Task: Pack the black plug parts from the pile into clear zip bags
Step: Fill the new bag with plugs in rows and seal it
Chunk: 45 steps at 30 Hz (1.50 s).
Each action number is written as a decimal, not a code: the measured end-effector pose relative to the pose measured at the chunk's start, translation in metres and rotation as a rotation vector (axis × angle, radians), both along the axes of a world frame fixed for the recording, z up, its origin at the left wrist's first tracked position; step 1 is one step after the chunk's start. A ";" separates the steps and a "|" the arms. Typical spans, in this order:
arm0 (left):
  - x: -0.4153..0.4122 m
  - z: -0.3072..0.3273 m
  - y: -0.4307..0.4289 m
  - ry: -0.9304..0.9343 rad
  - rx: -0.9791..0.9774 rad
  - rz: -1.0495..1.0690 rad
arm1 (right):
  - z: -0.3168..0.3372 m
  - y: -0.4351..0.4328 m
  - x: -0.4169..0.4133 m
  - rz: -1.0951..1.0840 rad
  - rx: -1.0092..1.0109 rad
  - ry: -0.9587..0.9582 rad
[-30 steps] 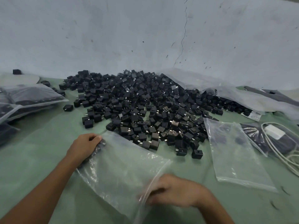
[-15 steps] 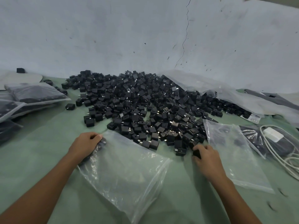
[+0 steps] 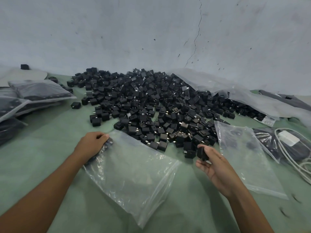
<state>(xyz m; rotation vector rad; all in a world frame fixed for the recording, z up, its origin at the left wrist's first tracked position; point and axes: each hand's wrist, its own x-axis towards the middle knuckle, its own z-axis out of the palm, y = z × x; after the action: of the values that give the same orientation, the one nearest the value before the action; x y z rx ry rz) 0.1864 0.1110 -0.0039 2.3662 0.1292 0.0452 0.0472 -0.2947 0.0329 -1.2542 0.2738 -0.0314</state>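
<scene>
- Hundreds of black plugs (image 3: 151, 105) lie piled on the green table (image 3: 50, 140).
- Left hand (image 3: 91, 145) pins the clear bag (image 3: 131, 170) by its corner.
- Right hand (image 3: 212, 163) pinches one plug (image 3: 202, 153) just right of the bag.

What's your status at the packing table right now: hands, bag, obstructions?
Left hand pinning clear zip bag by its far corner. Right hand holding one black plug part, just off the pile. Bag lies flat. Nothing in between.
</scene>
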 end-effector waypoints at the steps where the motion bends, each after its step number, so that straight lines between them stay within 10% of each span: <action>1: 0.000 0.000 0.000 0.000 0.004 -0.002 | -0.001 0.002 -0.002 0.017 -0.011 0.000; 20: -0.009 0.011 -0.005 0.041 -0.014 0.001 | -0.017 0.095 -0.050 0.520 -0.206 0.076; 29: -0.010 0.010 -0.005 0.012 -0.022 0.008 | -0.030 0.180 0.006 0.497 0.249 0.139; 45: -0.013 0.012 -0.005 0.019 -0.004 0.012 | -0.036 0.243 0.092 0.303 -0.799 -0.202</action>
<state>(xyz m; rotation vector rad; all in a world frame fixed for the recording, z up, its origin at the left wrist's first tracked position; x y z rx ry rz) 0.1735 0.1059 0.0077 2.3621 0.1527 0.0281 0.1395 -0.0520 -0.0028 -2.0596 -0.1298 -0.0058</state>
